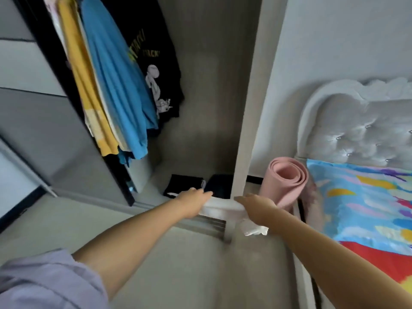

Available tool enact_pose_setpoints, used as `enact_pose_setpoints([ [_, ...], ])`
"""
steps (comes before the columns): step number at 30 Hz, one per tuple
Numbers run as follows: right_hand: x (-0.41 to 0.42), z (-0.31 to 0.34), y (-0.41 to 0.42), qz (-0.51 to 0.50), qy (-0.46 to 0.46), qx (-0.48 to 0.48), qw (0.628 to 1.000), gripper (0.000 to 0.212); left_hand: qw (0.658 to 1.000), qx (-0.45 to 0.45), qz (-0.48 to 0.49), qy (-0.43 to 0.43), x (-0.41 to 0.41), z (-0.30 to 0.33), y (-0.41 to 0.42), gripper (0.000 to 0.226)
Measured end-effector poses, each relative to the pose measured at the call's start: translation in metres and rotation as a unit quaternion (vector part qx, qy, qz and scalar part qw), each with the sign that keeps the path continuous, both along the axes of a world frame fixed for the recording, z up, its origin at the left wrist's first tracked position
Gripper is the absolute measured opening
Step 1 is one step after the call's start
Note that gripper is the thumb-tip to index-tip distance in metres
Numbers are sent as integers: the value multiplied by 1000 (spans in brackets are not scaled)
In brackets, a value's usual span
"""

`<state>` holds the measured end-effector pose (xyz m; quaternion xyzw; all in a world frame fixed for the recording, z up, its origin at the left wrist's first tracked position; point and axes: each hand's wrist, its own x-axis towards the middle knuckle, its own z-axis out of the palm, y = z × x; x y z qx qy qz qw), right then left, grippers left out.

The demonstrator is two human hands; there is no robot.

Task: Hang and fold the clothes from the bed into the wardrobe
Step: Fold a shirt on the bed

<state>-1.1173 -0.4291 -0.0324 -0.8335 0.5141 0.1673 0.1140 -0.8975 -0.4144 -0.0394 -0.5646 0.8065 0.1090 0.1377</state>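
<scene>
A folded white garment [219, 208] is held between both hands at the wardrobe's floor edge. My left hand [192, 200] grips its left end, fingers reaching toward the wardrobe floor. My right hand [256, 206] grips its right end, and a loose white corner [255, 228] hangs below the wrist. Two dark folded garments [185, 185] [219, 186] lie on the wardrobe floor [160, 181] just beyond the hands. Above them hang a yellow shirt [89, 92], a blue shirt [118, 85] and a black printed shirt [156, 63].
A sliding wardrobe door [44, 121] stands at the left, its track [209, 224] running under the hands. A rolled pink mat [285, 181] leans between the wardrobe's right post [249, 108] and the bed [367, 208] with a colourful sheet and grey headboard [361, 130].
</scene>
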Motion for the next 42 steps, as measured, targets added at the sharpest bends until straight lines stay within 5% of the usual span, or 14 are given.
enact_pose_setpoints([
  [8,146,-21,-67,49,-14,22,998,62,998,31,47,-8,146,-16,-55,60],
  [27,224,-172,-371,9,-29,133,991,57,996,86,37,8,224,-169,-352,54],
  [35,247,-325,-488,-22,-44,77,996,54,999,37,13,-5,250,-320,-476,66],
  [42,269,-517,-506,-78,-27,-18,996,86,999,-19,12,-41,267,-517,-525,75],
])
